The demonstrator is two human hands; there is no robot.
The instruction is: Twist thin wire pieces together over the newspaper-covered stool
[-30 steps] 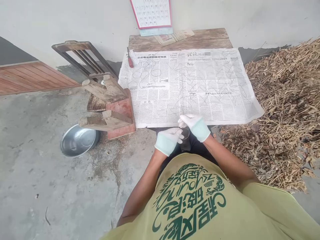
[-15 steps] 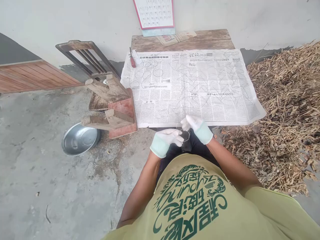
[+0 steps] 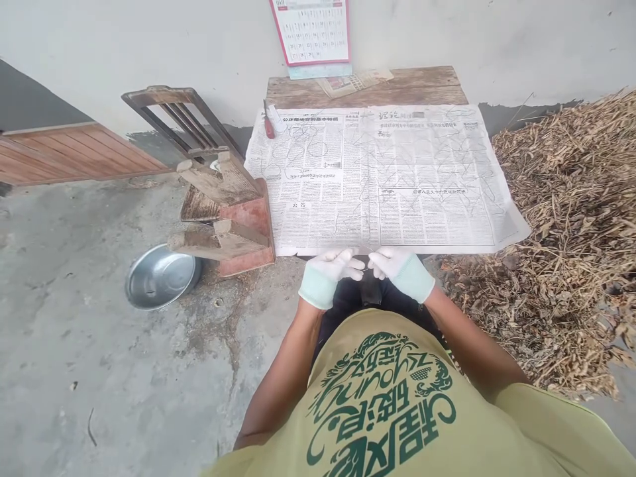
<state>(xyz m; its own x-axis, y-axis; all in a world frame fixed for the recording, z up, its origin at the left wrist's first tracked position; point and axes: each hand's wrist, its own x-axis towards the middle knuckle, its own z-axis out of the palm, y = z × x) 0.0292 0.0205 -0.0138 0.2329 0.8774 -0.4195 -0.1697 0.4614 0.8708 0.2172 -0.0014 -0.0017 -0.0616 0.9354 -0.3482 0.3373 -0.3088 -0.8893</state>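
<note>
White gloves with pale green cuffs cover both hands, held close together in front of my waist at the table's near edge. My left hand (image 3: 336,266) pinches a thin wire (image 3: 366,267), of which a short curved piece shows between the hands. Facing it, my right hand (image 3: 391,262) has its fingertips closed on the wire too. Just beyond them lie newspaper sheets (image 3: 342,228) with several thin bent wires on top, some in loops on the left and some in zigzags on the right. The fingertips partly hide the wire.
A red-handled screwdriver (image 3: 269,126) lies at the newspaper's back left corner. Left of the table are an upturned wooden stool (image 3: 246,255), a chair (image 3: 191,119) and a metal basin (image 3: 161,278). Dry stalks (image 3: 561,265) are heaped on the right. A calendar (image 3: 314,33) stands against the wall.
My right hand has come down level with the left. The wire loop that hung between the hands now shows only as a short piece. The view has shifted slightly.
</note>
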